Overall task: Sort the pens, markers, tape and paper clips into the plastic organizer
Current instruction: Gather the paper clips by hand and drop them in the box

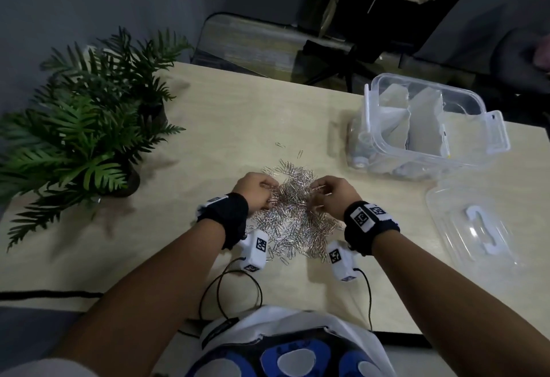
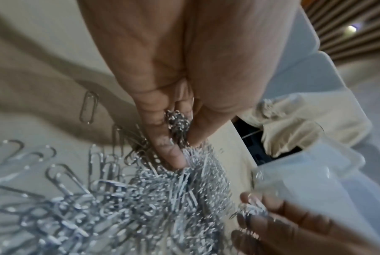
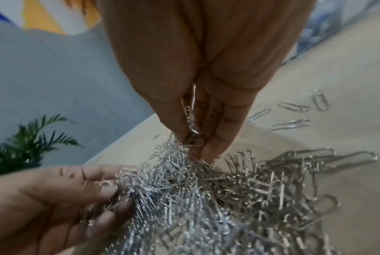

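A big heap of silver paper clips (image 1: 293, 213) lies spread on the light wooden table (image 1: 244, 103) in front of me. My left hand (image 1: 257, 190) digs into the heap's left side, its curled fingers (image 2: 162, 131) pinching a bunch of clips (image 2: 178, 122). From the right, my right hand (image 1: 330, 195) does the same, and clips (image 3: 194, 131) are caught between its fingers (image 3: 219, 134). The clear plastic organizer (image 1: 428, 129) stands at the table's far right, with white dividers inside.
The organizer's clear lid (image 1: 479, 228) lies flat on the table at the right. A few stray clips (image 1: 300, 154) sit beyond the heap. Two potted ferns (image 1: 89, 115) fill the table's left side. A chair (image 1: 327, 49) stands behind the table.
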